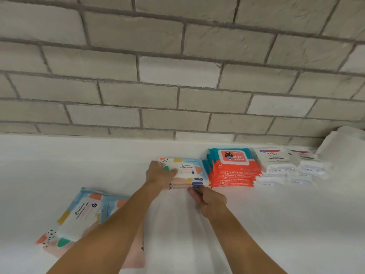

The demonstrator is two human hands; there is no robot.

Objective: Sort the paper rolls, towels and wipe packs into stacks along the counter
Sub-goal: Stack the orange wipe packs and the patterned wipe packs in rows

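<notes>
A small stack of pastel-patterned wipe packs [189, 171] lies near the back of the white counter [79, 165]. My left hand [159, 175] rests on the top pack's left end, thumb across it. My right hand [209, 200] touches the stack's front right corner with its fingertips. Right of it stands a stack of red and teal baby wipe packs [233, 169], then stacks of white Dove packs [276, 165] and small white packs [310, 167]. More pastel wipe packs [83, 218] lie loose at the front left, partly under my left forearm.
A grey brick wall [177, 76] rises behind the counter. White paper towel rolls [343, 147] stand at the far right against the wall.
</notes>
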